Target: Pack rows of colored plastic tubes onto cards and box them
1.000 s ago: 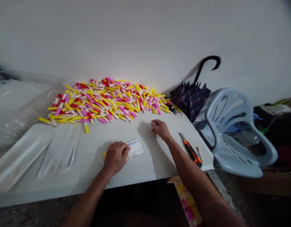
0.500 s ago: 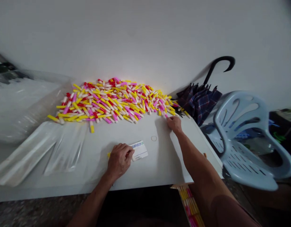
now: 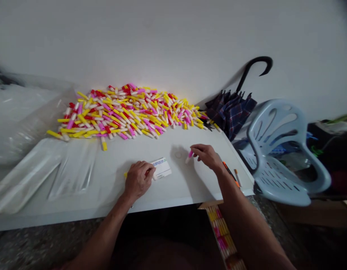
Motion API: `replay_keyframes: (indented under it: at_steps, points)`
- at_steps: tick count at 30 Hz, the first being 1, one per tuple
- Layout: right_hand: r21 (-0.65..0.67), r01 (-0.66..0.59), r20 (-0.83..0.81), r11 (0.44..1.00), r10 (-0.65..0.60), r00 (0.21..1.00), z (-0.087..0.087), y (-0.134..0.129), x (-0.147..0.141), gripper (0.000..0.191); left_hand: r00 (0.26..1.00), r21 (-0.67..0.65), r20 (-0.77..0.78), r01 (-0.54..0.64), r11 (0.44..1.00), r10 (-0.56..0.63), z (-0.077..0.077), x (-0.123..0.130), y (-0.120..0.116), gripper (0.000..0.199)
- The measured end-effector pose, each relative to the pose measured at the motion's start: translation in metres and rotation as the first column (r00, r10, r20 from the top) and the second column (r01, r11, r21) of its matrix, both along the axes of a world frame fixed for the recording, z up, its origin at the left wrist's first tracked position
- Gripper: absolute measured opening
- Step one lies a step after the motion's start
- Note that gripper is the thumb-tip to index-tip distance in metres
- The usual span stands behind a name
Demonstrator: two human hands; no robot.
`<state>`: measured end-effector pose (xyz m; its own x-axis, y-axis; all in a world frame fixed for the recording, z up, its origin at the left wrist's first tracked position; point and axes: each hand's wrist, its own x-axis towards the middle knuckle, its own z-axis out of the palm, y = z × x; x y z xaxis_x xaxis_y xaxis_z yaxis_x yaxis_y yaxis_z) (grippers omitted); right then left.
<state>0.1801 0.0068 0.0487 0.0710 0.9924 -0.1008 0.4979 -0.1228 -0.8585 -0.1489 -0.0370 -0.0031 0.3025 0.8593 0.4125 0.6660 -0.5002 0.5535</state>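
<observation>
A pink-and-white tube (image 3: 189,155), light, stiff, likely slick plastic, safest held around its middle: pinched in the fingertips of the right hand (image 3: 207,156), over the white table (image 3: 176,187), just beside a small ring (image 3: 178,155). At 8 o'clock, the left hand (image 3: 138,180) closed around a yellow-tipped tube (image 3: 125,174), against the edge of a card (image 3: 161,168). Beyond, a pile (image 3: 125,110) of similar tubes at 10 o'clock, an umbrella (image 3: 232,110) at 2, a chair (image 3: 277,153) at 3, and a box (image 3: 220,232) of tubes at 5.

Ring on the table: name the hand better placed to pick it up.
Right, probably: the right hand is nearer the ring, though it holds a pink-and-white stick. The left hand is farther off, closed around a yellow-and-white stick beside a white card.
</observation>
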Motion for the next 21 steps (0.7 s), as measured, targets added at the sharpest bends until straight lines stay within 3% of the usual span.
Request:
replay_keyframes:
  at_steps: [3,5,8,11,14,17,19,21]
  points:
    - [0.050,0.005,0.340,0.999,-0.022,0.940,-0.001,0.019,-0.010,0.030,1.000,0.009,-0.005,-0.011,1.000,0.011,0.000,0.000,0.000,0.022]
    - [0.074,0.049,0.467,0.996,-0.078,0.881,-0.006,0.017,-0.023,0.036,1.000,0.011,0.000,-0.009,1.000,0.009,-0.001,0.000,0.000,0.021]
    - [0.010,0.082,0.549,0.997,-0.074,0.833,-0.016,-0.005,-0.040,0.037,1.000,0.011,0.012,-0.004,1.000,0.004,-0.001,0.000,0.000,0.022]
    - [0.034,0.122,0.598,0.992,-0.118,0.793,-0.029,-0.032,-0.044,0.025,0.999,0.019,0.027,-0.019,1.000,0.019,-0.001,0.000,-0.001,0.023]
    - [0.119,0.079,0.595,0.990,-0.134,0.793,-0.035,-0.050,-0.038,0.022,0.999,0.034,0.043,-0.027,0.999,0.026,-0.001,0.001,-0.002,0.022]
    - [0.182,0.046,0.447,0.982,-0.125,0.886,-0.029,-0.060,-0.032,0.025,0.998,0.041,0.055,-0.028,0.999,0.026,-0.001,0.001,-0.003,0.022]
    - [0.168,0.019,0.304,0.986,-0.071,0.950,-0.020,-0.064,-0.034,0.026,0.998,0.044,0.058,-0.029,0.999,0.026,0.000,0.001,-0.004,0.022]
    - [0.137,-0.086,0.228,0.987,0.053,0.972,-0.010,-0.064,-0.042,0.023,0.998,0.049,0.066,-0.027,0.998,0.024,0.000,0.001,-0.004,0.023]
